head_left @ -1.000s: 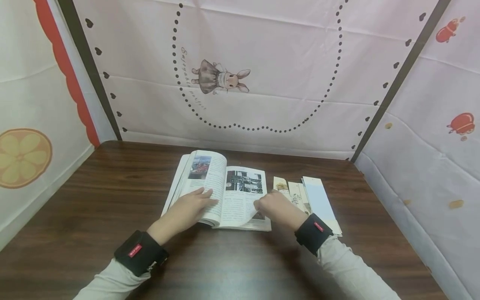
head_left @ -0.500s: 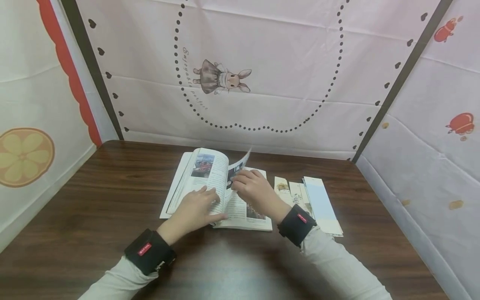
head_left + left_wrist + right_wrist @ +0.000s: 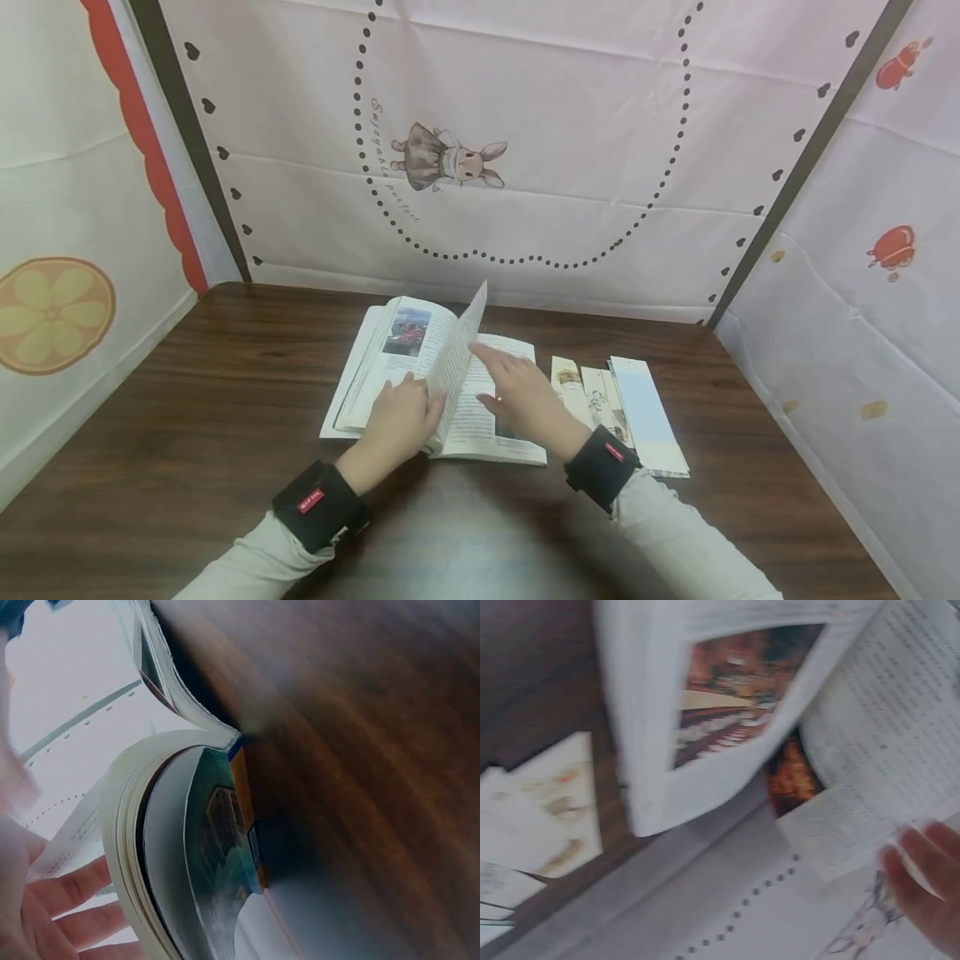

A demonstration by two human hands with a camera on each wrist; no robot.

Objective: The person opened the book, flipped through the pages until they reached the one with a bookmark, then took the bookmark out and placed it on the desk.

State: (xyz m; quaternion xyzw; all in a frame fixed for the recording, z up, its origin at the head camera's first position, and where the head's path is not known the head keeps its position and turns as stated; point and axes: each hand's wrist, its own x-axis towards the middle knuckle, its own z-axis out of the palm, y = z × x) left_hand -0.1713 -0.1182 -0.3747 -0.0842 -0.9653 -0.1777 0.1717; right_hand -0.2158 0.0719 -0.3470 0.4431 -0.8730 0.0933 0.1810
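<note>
A thick paperback book (image 3: 468, 437) lies open on the table, with photos and printed text on its pages. One leaf (image 3: 459, 354) stands raised near the middle, leaning toward the left side. My left hand (image 3: 397, 421) rests on the left-hand pages; its fingers (image 3: 79, 889) lie against them in the left wrist view. Over the right-hand page, my right hand (image 3: 521, 396) has thumb and index finger spread apart, the index fingertip right at the raised leaf. In the right wrist view its fingers (image 3: 922, 862) look extended and blurred.
Right of the book, several narrow illustrated cards (image 3: 596, 396) lie beside a longer pale blue and cream strip (image 3: 651, 412). The dark wood table (image 3: 247, 375) is enclosed by printed fabric walls (image 3: 585, 125) at the back and both sides.
The right hand gripped the lower right page corner, lifted the leaf and carried it leftward, then its fingers spread. The left hand shifted slightly right, its thumb drawing in to the raised leaf.
</note>
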